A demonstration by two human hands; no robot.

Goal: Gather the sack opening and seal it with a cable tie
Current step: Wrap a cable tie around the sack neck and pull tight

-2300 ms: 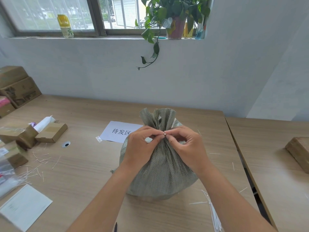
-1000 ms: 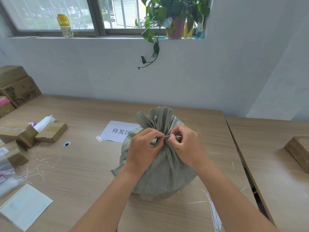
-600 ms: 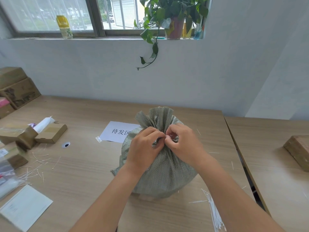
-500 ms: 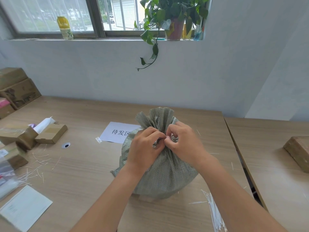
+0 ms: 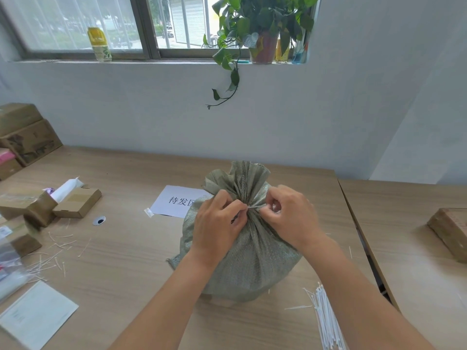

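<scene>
A full grey-green woven sack (image 5: 252, 261) stands upright on the wooden table (image 5: 131, 248), its mouth bunched into a fanned ruffle on top. A thin white cable tie (image 5: 254, 206) runs across the gathered neck. My left hand (image 5: 217, 223) pinches the tie at the left of the neck, thumb and forefinger closed on it. My right hand (image 5: 290, 218) grips the tie's other end at the right of the neck. Most of the tie behind the neck is hidden.
A bundle of white cable ties (image 5: 326, 322) lies at the near right. A paper label (image 5: 177, 202) lies behind the sack. Cardboard boxes (image 5: 75, 202) and cut tie ends (image 5: 50, 256) sit at the left. A wooden block (image 5: 449, 231) rests on the right table.
My hands, which met in front of the neck, have drawn apart to either side, and a short stretch of tie shows between them. The sack's ruffle stands more upright.
</scene>
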